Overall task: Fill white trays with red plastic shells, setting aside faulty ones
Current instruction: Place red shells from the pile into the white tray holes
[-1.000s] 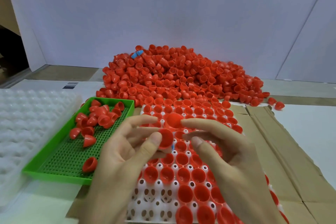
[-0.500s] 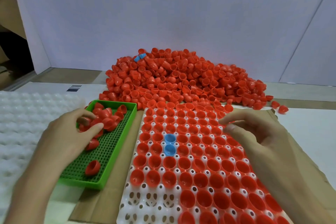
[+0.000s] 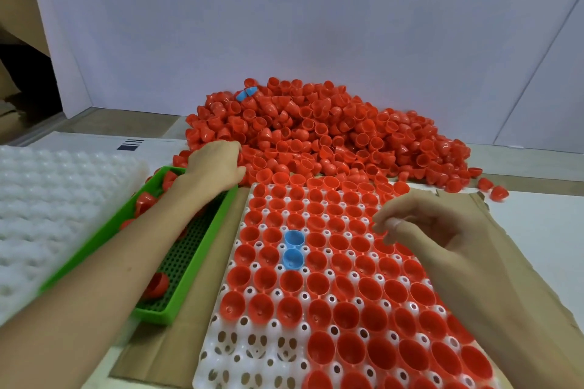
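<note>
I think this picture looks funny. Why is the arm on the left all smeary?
Head view: the left arm and the empty tray beside it are motion-blurred; the shells in the middle tray are sharp, with small glints; light is even, shadows faint; wall edges lean from the wide lens.

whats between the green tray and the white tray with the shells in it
A bare strip of brown cardboard lies between the green tray and the white tray; the two trays do not touch. The head view shows this.
</note>
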